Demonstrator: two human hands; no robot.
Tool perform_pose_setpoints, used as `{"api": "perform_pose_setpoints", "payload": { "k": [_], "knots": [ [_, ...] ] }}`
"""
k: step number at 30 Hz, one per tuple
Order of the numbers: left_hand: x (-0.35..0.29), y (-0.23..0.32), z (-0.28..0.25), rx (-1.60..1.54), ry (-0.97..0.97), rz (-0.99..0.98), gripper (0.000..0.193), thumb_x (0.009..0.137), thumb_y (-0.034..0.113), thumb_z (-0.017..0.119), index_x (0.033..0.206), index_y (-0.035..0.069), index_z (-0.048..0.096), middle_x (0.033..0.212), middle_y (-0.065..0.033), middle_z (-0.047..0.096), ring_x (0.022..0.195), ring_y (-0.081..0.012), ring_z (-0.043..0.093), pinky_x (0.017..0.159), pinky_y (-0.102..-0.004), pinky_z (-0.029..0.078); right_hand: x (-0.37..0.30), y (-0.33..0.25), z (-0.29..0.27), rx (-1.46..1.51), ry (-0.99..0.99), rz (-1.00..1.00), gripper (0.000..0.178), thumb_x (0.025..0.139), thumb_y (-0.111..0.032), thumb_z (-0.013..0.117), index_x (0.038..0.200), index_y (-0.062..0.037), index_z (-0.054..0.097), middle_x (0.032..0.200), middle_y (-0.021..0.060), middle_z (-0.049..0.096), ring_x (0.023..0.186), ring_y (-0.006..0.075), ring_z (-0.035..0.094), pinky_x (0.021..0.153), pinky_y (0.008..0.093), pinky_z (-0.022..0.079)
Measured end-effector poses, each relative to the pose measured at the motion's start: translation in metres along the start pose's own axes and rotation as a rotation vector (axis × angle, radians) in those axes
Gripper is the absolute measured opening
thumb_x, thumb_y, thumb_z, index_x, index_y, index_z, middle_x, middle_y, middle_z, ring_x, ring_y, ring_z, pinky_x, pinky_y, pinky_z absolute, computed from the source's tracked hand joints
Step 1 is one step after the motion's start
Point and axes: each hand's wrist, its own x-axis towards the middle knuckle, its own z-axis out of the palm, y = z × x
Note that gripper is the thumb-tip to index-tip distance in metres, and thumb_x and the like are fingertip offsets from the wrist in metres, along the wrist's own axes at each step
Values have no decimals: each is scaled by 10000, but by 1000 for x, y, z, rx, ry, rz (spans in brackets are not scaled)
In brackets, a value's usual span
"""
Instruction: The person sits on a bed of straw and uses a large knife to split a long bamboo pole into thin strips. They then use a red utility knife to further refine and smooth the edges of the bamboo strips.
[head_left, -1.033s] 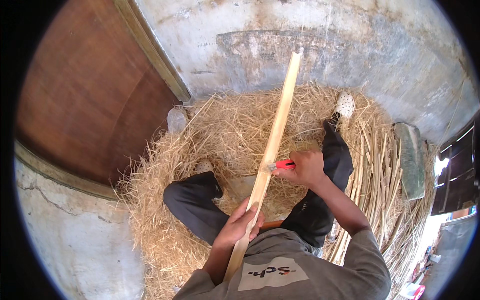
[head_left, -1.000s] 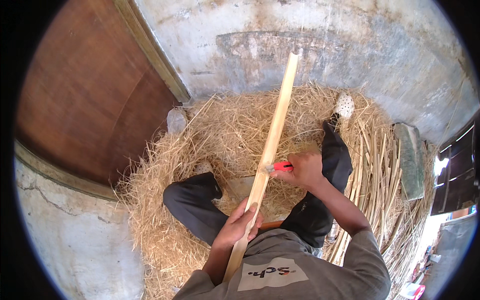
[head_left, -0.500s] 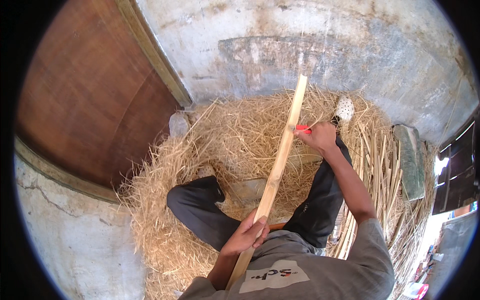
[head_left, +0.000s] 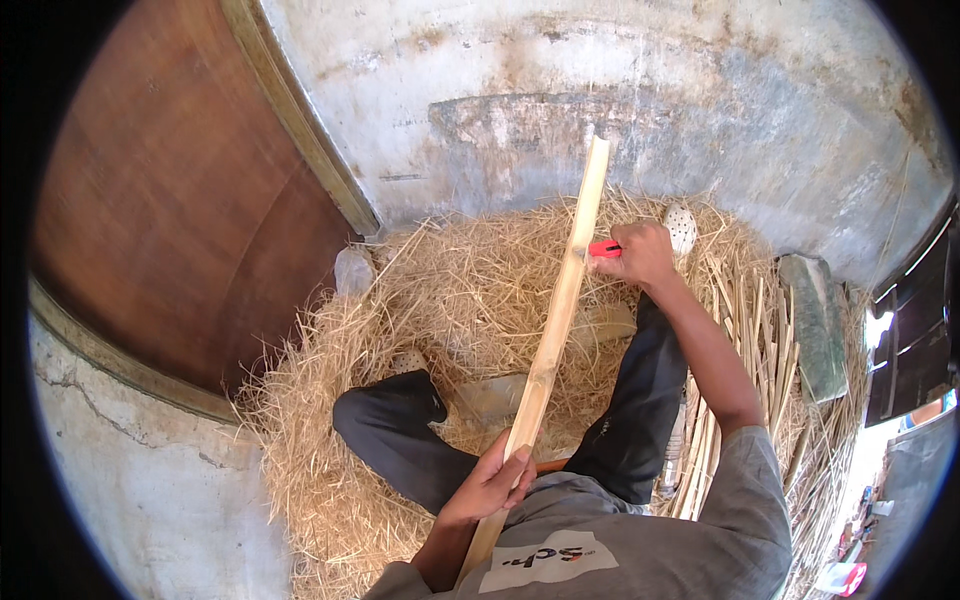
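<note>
A long split bamboo strip (head_left: 560,325), pale and slightly hollowed on its face, runs from my lap up and away toward the wall. My left hand (head_left: 492,480) is closed round its lower part, thumb on the face, close to my shirt. Farther up, my right hand (head_left: 640,252) grips a red-handled knife (head_left: 603,249) in a fist. The knife's short blade meets the strip's right edge, well below its far end. Most of the handle is hidden in the fingers.
Loose straw-like shavings (head_left: 470,270) cover the ground round my bent legs (head_left: 405,440). Several thin bamboo strips (head_left: 755,350) lie at the right, beside a greenish stone slab (head_left: 815,325). A stained wall (head_left: 560,90) closes the far side; a brown wooden panel (head_left: 180,190) stands left.
The strip's far end stands slightly higher against the wall. My right hand and knife have shifted a little with it; my left hand keeps its hold. The view has tilted slightly.
</note>
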Motion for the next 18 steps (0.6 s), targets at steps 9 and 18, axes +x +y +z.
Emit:
{"api": "perform_pose_setpoints", "payload": {
  "k": [9, 18],
  "knots": [
    [-10, -11, 6, -7, -128, -72, 376, 1053, 231, 350, 1391, 66, 350, 715, -11, 454, 500, -52, 388, 452, -190, 345, 65, 107, -20, 12, -281, 747, 858, 814, -818, 373, 805, -29, 709, 680, 184, 652, 692, 307, 672, 651, 444, 514],
    [4, 1, -9, -193, 82, -154, 346, 1034, 266, 416, 1292, 41, 468, 725, -46, 528, 471, -113, 479, 430, -237, 390, -26, 32, -8, 402, -126, 763, 739, 886, -674, 471, 670, 17, 620, 654, 209, 582, 665, 357, 581, 667, 472, 448]
  ]
}}
